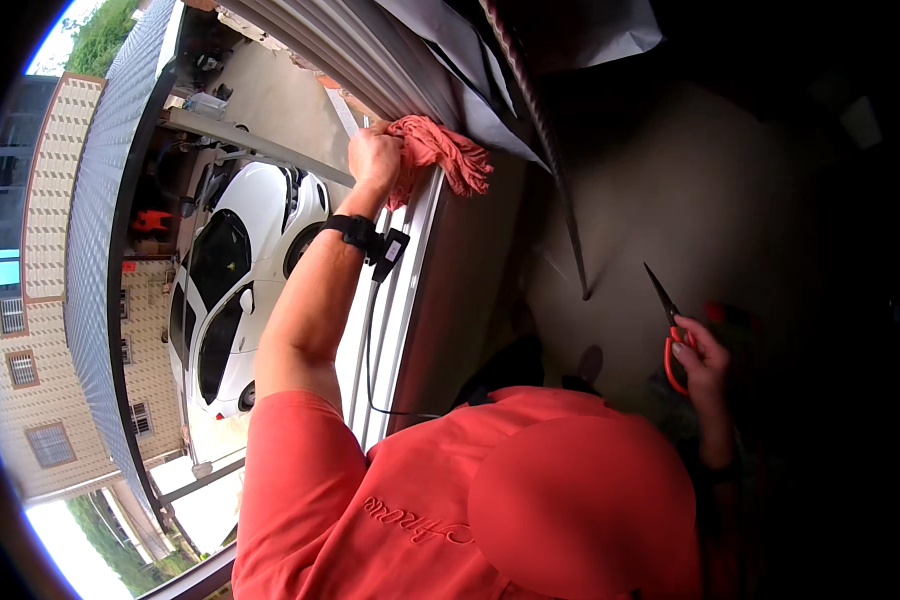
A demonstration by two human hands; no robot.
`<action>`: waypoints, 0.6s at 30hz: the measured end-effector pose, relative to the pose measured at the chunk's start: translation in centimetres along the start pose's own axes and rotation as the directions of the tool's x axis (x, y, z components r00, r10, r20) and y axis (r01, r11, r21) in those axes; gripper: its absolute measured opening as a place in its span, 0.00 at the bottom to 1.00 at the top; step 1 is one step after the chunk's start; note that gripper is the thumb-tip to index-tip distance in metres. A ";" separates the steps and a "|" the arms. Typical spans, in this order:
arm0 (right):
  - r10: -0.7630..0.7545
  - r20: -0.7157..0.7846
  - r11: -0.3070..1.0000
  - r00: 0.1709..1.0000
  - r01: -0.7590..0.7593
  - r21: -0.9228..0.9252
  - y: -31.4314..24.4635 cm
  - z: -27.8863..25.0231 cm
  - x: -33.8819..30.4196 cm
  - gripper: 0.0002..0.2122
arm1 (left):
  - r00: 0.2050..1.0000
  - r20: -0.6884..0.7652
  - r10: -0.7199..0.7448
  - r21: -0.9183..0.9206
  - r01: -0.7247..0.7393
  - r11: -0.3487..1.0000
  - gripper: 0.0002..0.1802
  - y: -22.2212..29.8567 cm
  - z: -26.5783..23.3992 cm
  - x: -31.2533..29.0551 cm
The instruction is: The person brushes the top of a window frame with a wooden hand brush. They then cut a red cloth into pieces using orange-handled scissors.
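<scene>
On my far left a white car (232, 290) sits below, outside the railing (395, 300). My left hand (373, 158) is raised, fingers clenched around a bunched reddish rag (448, 152) pressed against the top of the white railing. Over on the right, in shadow, my right hand (705, 365) grasps orange-handled scissors (672, 330), blades pointing up and away.

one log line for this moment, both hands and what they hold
left hand: grips red cloth against window rail | right hand: holds orange-handled scissors, blades up | below: white car
</scene>
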State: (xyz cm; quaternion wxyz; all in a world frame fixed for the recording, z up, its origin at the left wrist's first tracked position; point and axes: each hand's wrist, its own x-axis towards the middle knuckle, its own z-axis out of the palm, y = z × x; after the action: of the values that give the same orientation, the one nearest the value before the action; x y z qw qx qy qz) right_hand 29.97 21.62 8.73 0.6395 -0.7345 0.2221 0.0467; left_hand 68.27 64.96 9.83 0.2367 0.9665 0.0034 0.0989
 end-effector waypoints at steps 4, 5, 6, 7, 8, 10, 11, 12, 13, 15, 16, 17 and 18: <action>-0.078 -0.021 0.994 0.997 0.076 -0.076 -0.1 -2.2 -0.9 0.19 | 0.959 -0.054 -0.278 -0.226 0.260 0.939 0.20 -7.6 -7.0 3.2; -0.009 -0.053 1.000 0.999 0.009 0.005 0.1 -2.9 -1.4 0.19 | 0.877 0.164 -0.451 -0.352 0.479 0.804 0.26 -10.3 -9.0 2.9; 0.016 -0.086 1.000 0.996 -0.016 -0.001 1.2 -3.7 -1.7 0.20 | 0.799 0.238 -0.552 -0.366 0.600 0.711 0.31 -10.9 -10.3 2.1; 0.010 -0.090 1.000 0.996 -0.010 0.001 1.8 -4.1 -1.9 0.20 | 0.778 0.355 -0.519 -0.428 0.629 0.649 0.35 -9.9 -11.6 -0.1; -0.001 -0.105 1.000 0.995 0.003 0.014 1.9 -4.3 -2.0 0.20 | 0.708 0.441 -0.552 -0.469 0.706 0.530 0.35 -10.6 -13.1 -1.2; -0.019 -0.113 1.000 0.993 0.021 0.018 1.2 -4.4 -1.8 0.20 | 0.660 0.600 -0.452 -0.641 0.735 0.221 0.34 -12.1 -16.7 -2.4; 0.031 -0.099 0.999 0.995 -0.032 -0.012 -0.3 -4.1 -1.9 0.20 | 0.697 0.640 -0.323 -0.732 0.681 0.017 0.34 -12.2 -19.4 -2.7; 0.077 -0.080 0.996 0.994 -0.080 -0.034 -1.3 -4.2 -1.7 0.20 | 0.820 0.548 -0.167 -0.833 0.553 -0.015 0.31 -12.4 -23.1 -2.8; 0.069 -0.071 0.997 0.995 -0.071 -0.037 -1.3 -4.5 -1.3 0.20 | 0.909 0.418 -0.009 -0.906 0.416 -0.073 0.28 -12.6 -26.5 -2.9; -0.058 -0.079 0.998 0.995 0.058 -0.002 -0.8 -4.8 -0.3 0.19 | 0.971 0.106 -0.212 -0.994 0.105 -0.016 0.24 -12.4 -30.3 -2.9; -0.063 -0.074 0.998 0.995 0.063 0.000 -1.6 -4.6 0.3 0.19 | 0.964 0.090 -0.249 -0.996 0.081 -0.044 0.24 -10.0 -30.9 -4.4; -0.035 -0.066 0.999 0.997 0.033 -0.023 -3.1 -4.4 0.7 0.19 | 0.974 0.077 -0.213 -0.997 0.078 -0.004 0.23 -11.7 -30.5 -4.8; -0.009 -0.038 0.999 0.999 0.007 -0.039 -4.0 -4.0 1.1 0.19 | 0.965 0.190 -0.181 -0.954 0.225 0.198 0.23 -13.5 -29.6 -5.6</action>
State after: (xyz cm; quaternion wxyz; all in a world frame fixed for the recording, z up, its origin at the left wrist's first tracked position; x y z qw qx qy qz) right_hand 31.64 17.82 12.72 0.6211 -0.7484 0.2304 0.0342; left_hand 57.60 90.19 28.22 0.7948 0.6027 0.0641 0.0305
